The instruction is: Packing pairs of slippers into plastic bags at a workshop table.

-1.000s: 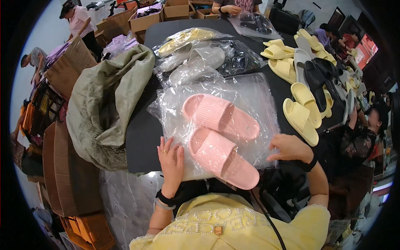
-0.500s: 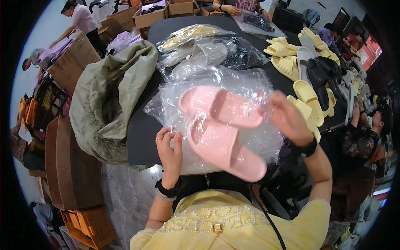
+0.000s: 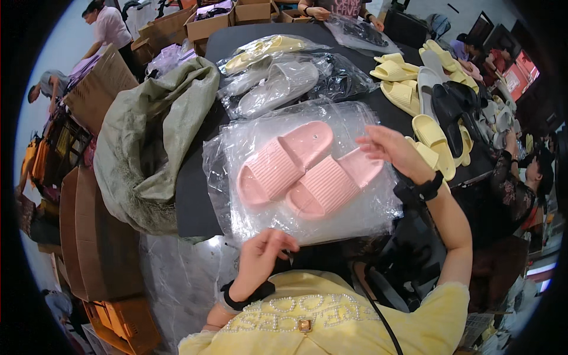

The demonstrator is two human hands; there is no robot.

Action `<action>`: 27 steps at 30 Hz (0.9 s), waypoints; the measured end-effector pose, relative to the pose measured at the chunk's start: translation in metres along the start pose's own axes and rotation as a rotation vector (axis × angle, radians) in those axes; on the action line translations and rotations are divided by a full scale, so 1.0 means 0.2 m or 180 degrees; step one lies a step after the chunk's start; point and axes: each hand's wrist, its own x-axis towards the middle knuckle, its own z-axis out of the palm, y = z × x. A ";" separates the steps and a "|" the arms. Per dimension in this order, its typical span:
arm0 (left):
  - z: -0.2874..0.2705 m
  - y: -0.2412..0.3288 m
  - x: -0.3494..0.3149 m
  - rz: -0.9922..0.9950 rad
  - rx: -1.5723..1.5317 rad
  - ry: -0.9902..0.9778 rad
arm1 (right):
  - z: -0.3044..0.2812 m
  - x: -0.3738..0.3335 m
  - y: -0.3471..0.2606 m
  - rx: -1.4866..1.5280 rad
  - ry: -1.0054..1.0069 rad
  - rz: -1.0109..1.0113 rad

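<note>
Both pink slippers [image 3: 307,171] had dropped flat inside their slippery clear bag [image 3: 355,219]; left hand [image 3: 263,257] pinched its near edge, right hand [image 3: 393,151] hovered spread above. Light, soft foam; best gripped by the straps.

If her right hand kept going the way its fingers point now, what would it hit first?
The right hand points left and slightly up, over the pink slippers in the clear plastic bag. It would probably meet the nearer slipper's heel first, though its height above the bag is unclear.

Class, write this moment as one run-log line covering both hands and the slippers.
left hand: pinching bag edge | right hand: open, at far slipper | pink slippers: side by side in clear bag | table: black
</note>
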 end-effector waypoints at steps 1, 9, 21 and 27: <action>-0.03 -0.03 0.01 0.0682 0.0550 0.0516 | 0.00 0.00 0.04 -0.0012 -0.0015 0.0014; -0.24 -0.11 0.15 0.1542 0.2567 0.2810 | 0.04 0.23 0.11 -0.0643 0.0289 -0.0319; -0.63 0.17 0.53 0.0985 0.1883 0.1967 | 0.00 0.78 0.21 -0.2091 0.0750 -0.0674; -0.69 0.15 0.65 0.1056 0.1087 0.1684 | 0.06 0.54 0.06 -0.1625 0.1038 -0.1623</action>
